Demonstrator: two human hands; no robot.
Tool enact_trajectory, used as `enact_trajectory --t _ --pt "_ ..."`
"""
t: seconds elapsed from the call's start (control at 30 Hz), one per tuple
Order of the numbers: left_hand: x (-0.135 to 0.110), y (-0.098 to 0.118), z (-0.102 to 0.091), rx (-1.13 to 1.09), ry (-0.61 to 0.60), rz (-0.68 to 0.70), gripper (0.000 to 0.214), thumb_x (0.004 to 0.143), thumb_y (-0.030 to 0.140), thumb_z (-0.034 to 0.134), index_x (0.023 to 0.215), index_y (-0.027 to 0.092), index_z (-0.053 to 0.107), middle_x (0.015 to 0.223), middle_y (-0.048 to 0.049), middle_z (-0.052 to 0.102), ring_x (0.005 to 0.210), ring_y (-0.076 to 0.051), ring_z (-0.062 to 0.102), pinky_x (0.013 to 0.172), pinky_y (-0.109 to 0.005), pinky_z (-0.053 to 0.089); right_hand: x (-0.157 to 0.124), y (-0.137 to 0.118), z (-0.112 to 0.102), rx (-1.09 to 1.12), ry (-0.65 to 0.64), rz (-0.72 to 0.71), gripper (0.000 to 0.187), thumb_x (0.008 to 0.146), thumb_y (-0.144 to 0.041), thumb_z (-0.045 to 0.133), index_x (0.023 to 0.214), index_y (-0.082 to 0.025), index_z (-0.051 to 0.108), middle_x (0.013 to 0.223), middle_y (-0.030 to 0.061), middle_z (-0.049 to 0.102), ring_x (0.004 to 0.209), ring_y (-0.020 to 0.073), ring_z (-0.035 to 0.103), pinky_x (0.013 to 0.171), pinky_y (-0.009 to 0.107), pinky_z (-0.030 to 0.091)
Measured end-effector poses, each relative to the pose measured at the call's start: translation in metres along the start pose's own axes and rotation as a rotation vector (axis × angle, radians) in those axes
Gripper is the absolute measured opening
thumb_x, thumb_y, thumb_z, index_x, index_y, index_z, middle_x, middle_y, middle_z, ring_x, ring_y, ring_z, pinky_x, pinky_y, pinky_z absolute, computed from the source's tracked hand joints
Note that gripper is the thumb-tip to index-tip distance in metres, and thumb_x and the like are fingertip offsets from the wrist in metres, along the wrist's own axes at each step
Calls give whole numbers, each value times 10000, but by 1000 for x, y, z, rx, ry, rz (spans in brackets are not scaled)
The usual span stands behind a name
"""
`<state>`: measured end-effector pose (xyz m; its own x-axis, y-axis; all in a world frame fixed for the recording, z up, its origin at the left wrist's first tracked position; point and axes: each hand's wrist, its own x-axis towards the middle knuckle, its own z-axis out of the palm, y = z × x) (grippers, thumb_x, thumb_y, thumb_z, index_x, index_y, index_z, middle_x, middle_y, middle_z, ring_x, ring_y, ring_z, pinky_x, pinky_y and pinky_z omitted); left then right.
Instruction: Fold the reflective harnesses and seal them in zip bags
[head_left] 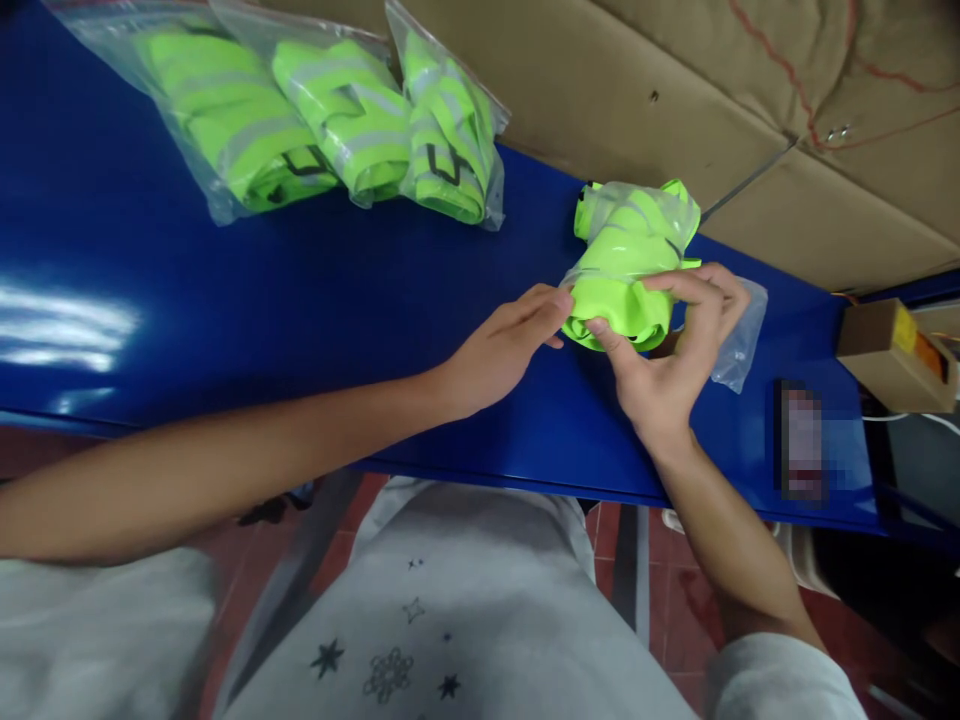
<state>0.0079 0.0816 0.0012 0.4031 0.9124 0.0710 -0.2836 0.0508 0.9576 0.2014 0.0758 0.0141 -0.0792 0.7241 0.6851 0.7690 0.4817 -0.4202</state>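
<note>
A folded neon-green vest (626,270) sits partly inside a clear plastic bag (739,335) on the blue table (337,300). My right hand (675,350) grips the vest's near end, thumb below and fingers curled over the top. My left hand (506,345) pinches the bag's edge at the vest's left side with its fingertips. The vest's far end is covered by the bag's film.
Three bagged neon-green vests (330,115) lie side by side at the table's far left. Brown cardboard sheets (712,110) lie behind the table. A small cardboard box (892,350) stands at the right edge, beside a blurred dark object (802,440).
</note>
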Motion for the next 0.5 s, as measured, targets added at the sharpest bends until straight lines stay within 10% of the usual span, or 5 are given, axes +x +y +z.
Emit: enact_trajectory --t 0.23,0.5 --pt "-9 6 0 451 -13 234 210 1014 351 562 1008 193 701 1048 -57 647 967 -181 590 874 -281 468 0 0 -3 4 -2 -5 360 874 -481 716 1137 -266 600 1112 92 475 1194 344 501 1081 678 427" --pt "-2 7 -10 480 150 149 317 991 319 588 712 186 656 734 -19 587 683 -147 543 662 -290 428 -5 -3 1 -92 -129 -185 793 745 -529 889 1377 -236 509 1306 151 443 1296 353 477 1165 616 408"
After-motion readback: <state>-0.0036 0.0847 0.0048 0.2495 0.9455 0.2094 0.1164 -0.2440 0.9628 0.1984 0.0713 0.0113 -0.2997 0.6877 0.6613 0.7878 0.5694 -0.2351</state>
